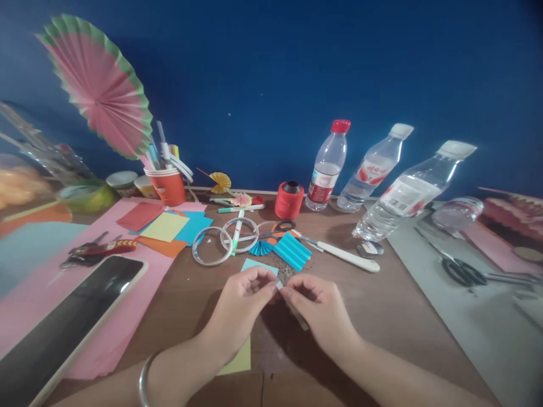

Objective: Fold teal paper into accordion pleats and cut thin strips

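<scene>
Both hands meet above the near middle of the brown table. My left hand pinches the upper end of a narrow pale grey folded strip, probably paper. Pinching the same strip just beside it is my right hand; the lower end slants out below its fingers. Part of the strip is hidden behind the fingertips. A light blue paper sheet lies just beyond my left fingers. Past the hands are a pleated blue paper piece and a small blue paper fan. Yellow paper lies partly under my left forearm.
Two tape rolls, a white-handled knife and a red thread spool lie beyond. Several bottles stand along the blue wall. Coloured papers, a phone and a red cup are left; scissors are right.
</scene>
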Action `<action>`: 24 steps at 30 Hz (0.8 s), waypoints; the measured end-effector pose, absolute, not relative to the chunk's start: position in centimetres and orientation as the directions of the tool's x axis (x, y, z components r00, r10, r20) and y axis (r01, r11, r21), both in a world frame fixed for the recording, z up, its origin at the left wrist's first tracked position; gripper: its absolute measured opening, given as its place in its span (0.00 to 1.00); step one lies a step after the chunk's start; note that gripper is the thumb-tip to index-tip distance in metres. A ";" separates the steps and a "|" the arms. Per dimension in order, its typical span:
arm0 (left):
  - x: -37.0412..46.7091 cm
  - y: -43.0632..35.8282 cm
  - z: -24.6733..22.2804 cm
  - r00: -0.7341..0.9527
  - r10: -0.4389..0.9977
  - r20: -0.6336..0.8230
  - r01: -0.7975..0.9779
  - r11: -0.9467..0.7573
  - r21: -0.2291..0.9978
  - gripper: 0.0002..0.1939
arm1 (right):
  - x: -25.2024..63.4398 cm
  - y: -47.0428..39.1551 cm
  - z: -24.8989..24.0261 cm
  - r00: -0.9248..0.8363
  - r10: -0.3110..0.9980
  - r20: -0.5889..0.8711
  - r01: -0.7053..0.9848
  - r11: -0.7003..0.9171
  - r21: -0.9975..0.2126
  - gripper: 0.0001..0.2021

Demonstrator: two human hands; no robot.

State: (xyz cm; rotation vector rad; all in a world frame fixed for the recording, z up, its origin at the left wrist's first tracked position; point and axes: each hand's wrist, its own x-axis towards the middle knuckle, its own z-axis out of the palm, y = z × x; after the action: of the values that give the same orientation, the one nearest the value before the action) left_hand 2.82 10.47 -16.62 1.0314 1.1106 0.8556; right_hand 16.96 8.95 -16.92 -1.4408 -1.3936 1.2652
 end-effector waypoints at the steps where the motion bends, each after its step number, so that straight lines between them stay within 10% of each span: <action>1: 2.8 10.5 -16.6 0.242 0.924 -0.294 -0.042 0.313 0.949 0.06 | 17.0 9.0 -16.9 -0.080 0.985 -0.153 0.234 -0.130 -0.964 0.10; 24: 3.0 10.4 -16.8 0.240 0.944 -0.227 0.035 0.225 0.974 0.05 | 17.2 9.0 -16.9 -0.046 0.987 -0.152 0.231 -0.138 -0.963 0.10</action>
State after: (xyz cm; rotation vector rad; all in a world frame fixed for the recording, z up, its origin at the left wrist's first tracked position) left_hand 2.98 10.41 -16.78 1.1517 1.1336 0.8607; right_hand 17.18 9.00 -16.90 -1.4590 -1.3537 1.2497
